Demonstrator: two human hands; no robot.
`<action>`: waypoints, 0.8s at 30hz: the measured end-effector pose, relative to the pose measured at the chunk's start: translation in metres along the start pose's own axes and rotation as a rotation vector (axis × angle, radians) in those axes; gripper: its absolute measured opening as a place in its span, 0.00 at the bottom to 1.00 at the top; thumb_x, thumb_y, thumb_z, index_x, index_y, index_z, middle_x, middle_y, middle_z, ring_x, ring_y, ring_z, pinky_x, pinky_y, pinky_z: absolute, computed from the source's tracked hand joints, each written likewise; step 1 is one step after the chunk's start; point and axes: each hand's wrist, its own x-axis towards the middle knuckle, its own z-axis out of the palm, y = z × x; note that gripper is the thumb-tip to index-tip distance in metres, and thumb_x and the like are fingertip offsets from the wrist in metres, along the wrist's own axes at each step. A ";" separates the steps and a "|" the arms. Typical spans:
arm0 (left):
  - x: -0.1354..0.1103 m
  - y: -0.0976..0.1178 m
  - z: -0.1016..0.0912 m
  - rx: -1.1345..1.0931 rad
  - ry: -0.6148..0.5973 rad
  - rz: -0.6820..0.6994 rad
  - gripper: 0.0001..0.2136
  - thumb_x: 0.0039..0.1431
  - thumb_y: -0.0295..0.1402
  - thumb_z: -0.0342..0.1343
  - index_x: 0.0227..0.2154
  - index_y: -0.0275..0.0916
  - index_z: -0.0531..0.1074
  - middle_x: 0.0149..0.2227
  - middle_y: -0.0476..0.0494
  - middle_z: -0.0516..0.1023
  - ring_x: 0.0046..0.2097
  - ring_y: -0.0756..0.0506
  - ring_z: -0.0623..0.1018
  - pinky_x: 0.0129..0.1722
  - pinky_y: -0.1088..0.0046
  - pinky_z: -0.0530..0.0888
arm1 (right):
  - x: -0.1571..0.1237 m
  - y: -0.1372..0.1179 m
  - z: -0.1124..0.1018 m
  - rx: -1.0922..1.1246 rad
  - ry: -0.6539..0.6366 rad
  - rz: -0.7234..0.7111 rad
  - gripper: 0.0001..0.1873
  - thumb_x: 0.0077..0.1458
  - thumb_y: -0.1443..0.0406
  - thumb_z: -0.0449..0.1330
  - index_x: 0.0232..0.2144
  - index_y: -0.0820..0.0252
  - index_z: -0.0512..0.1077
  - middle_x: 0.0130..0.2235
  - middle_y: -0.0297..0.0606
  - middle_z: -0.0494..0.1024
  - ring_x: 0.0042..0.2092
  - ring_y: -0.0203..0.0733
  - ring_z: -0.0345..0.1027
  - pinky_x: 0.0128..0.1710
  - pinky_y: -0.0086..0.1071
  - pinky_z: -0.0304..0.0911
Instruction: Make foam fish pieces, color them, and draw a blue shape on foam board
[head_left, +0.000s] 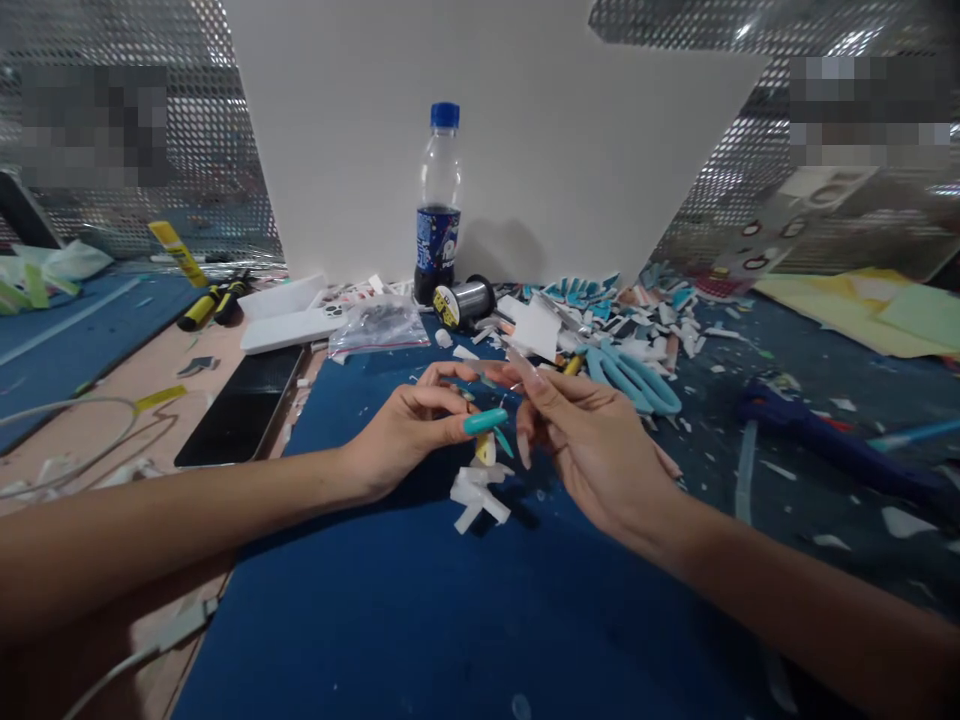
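Note:
Over the blue mat (465, 620) my left hand (405, 430) is closed in a pinch, its thumb with a long turquoise nail pointing right. Just below its fingertips is a small craft piece (480, 490), a cluster of white stubby sticks with a yellow part at the top; it appears to hang from the pinch. My right hand (592, 435) faces it, thumb and index finger pinched together close to the left fingertips. A thin, thread-like strand seems to run between the hands, but what the right fingers hold is too small to make out.
Behind the hands stand a bottle with a blue cap (439, 240), a spool of dark line (465, 302) and a heap of scraps (630, 315). Light-blue-handled scissors (630, 378) lie beside the right hand. A black phone (240, 410) lies left; a blue glue gun (825, 435) lies right.

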 end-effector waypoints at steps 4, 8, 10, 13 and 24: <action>0.000 -0.001 -0.001 -0.053 -0.031 -0.017 0.06 0.44 0.36 0.66 0.19 0.42 0.77 0.34 0.49 0.63 0.43 0.49 0.65 0.50 0.69 0.65 | 0.004 0.001 -0.001 0.133 -0.026 0.105 0.09 0.45 0.63 0.66 0.32 0.59 0.77 0.24 0.30 0.74 0.16 0.24 0.54 0.12 0.22 0.52; -0.001 0.000 -0.001 -0.002 -0.052 -0.077 0.09 0.44 0.40 0.66 0.19 0.41 0.77 0.31 0.51 0.60 0.37 0.51 0.63 0.44 0.72 0.65 | 0.005 0.004 -0.003 0.197 -0.078 0.217 0.09 0.41 0.63 0.68 0.25 0.61 0.73 0.20 0.28 0.71 0.14 0.22 0.48 0.11 0.21 0.42; -0.001 0.002 -0.001 0.007 -0.062 -0.115 0.10 0.42 0.41 0.66 0.18 0.40 0.77 0.30 0.50 0.60 0.35 0.51 0.63 0.40 0.74 0.66 | 0.004 0.007 -0.003 0.217 -0.113 0.258 0.12 0.42 0.62 0.68 0.20 0.61 0.70 0.19 0.28 0.69 0.15 0.22 0.46 0.11 0.22 0.40; 0.000 0.003 0.000 -0.020 -0.091 -0.147 0.11 0.39 0.42 0.68 0.17 0.39 0.76 0.30 0.50 0.61 0.34 0.51 0.63 0.38 0.74 0.66 | 0.003 0.011 -0.005 0.239 -0.169 0.291 0.13 0.45 0.60 0.67 0.18 0.60 0.68 0.16 0.27 0.65 0.15 0.23 0.45 0.12 0.24 0.40; -0.001 0.002 -0.003 0.138 -0.186 -0.124 0.06 0.47 0.40 0.64 0.21 0.44 0.79 0.27 0.51 0.61 0.35 0.50 0.62 0.38 0.74 0.64 | 0.000 0.016 -0.008 0.237 -0.182 0.309 0.13 0.50 0.58 0.63 0.25 0.60 0.66 0.16 0.23 0.64 0.13 0.22 0.44 0.12 0.21 0.42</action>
